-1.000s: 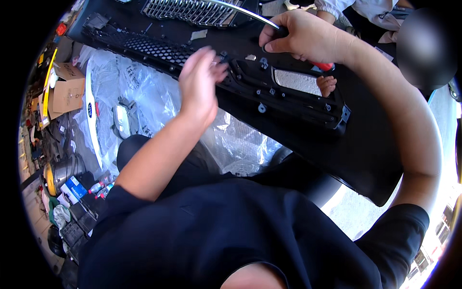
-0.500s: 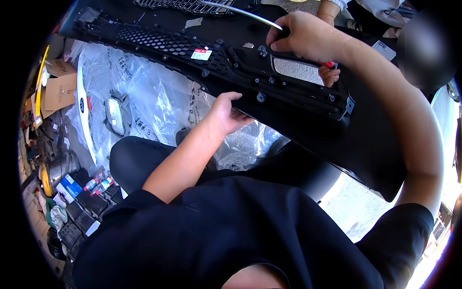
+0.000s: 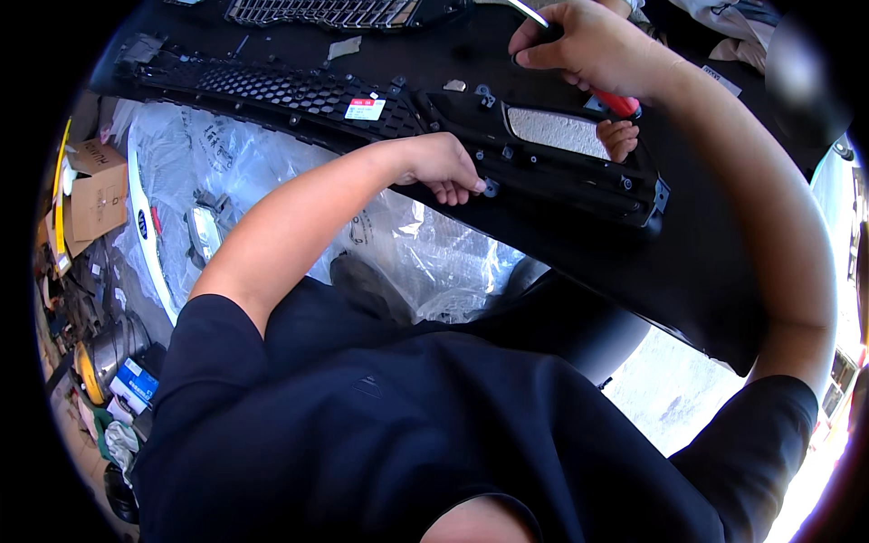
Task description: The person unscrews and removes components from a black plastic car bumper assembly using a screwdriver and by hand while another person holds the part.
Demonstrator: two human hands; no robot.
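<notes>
A black plastic car bumper (image 3: 579, 213), with a honeycomb mesh section and a row of mounting tabs, lies across in front of me with its inner side up. My left hand (image 3: 444, 167) reaches over its near edge, thumb and finger pinched on a small grey clip (image 3: 491, 188). My right hand (image 3: 588, 50) is closed around a screwdriver (image 3: 620, 102) with a red and black handle, held above the bumper's far side; its metal shaft points away to the upper left. Fingers of another hand (image 3: 618, 138) show at the right end of the bumper's rectangular opening.
A grille (image 3: 326, 13) lies at the far side. Clear plastic wrap (image 3: 416, 240) covers the ground below, with a white trim strip (image 3: 145, 217) and a lamp (image 3: 206, 231) on it. Cardboard boxes (image 3: 98, 199) stand at left. Another person's clothing (image 3: 724, 27) shows far right.
My left hand has moved from supporting the near edge up to the grey clip and closed on it. My right hand has risen slightly with the screwdriver, whose red handle now shows more.
</notes>
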